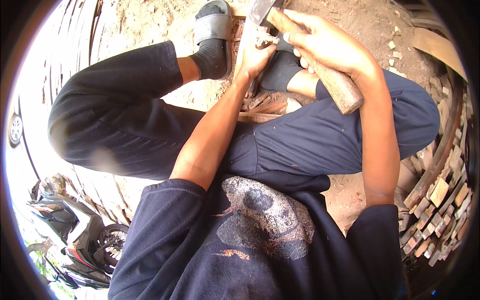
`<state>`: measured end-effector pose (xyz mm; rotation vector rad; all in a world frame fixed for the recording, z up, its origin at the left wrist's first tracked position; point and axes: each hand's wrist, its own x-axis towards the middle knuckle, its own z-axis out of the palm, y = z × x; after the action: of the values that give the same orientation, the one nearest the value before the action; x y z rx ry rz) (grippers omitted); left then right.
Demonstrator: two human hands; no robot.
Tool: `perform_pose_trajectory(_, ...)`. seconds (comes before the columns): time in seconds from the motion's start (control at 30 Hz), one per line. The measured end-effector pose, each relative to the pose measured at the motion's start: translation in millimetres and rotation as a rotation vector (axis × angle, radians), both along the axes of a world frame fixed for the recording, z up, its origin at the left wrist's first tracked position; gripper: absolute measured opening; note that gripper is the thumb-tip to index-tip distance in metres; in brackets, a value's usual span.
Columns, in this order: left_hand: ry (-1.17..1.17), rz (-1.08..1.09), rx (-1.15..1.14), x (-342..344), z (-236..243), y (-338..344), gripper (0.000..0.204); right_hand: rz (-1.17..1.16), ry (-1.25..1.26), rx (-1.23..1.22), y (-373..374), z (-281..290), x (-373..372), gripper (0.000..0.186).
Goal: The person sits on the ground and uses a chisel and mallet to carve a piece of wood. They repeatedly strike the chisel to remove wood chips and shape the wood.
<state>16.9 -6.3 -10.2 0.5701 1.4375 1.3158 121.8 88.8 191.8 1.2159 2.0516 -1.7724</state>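
My right hand grips the thick wooden handle of a tool whose dark metal head is at the top of the view, partly cut off. The head rests at or just over a pale piece of wood with a splintered, shaved part. My left hand is closed around that wood, below the metal head. My feet in dark socks sit either side, the left in a grey sandal; the other foot is partly behind the wood and my left hand.
Wood scraps lie on the dirt ground between and beside my bent legs. A pile of short wood pieces and a board are at the right. A parked scooter stands at the lower left, with long strips at the upper left.
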Motion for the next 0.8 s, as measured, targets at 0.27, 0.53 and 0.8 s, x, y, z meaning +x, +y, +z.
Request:
perform_pose_trajectory(0.27, -0.088, 0.059, 0.109, -1, -17, -7, 0.035, 0.059, -0.129, -0.077, -4, -27, -4, 0.052)
perform_pose_trajectory(0.53, 0.034, 0.023, -0.114, 2, 23, 1, 0.036, 0.026, -0.032, 0.006, -4, -16, 9, 0.05)
perform_pose_trajectory(0.8, 0.056, -0.083, 0.06, -12, 22, 6, 0.013, -0.083, -0.04, -0.026, 2, 61, -2, 0.044)
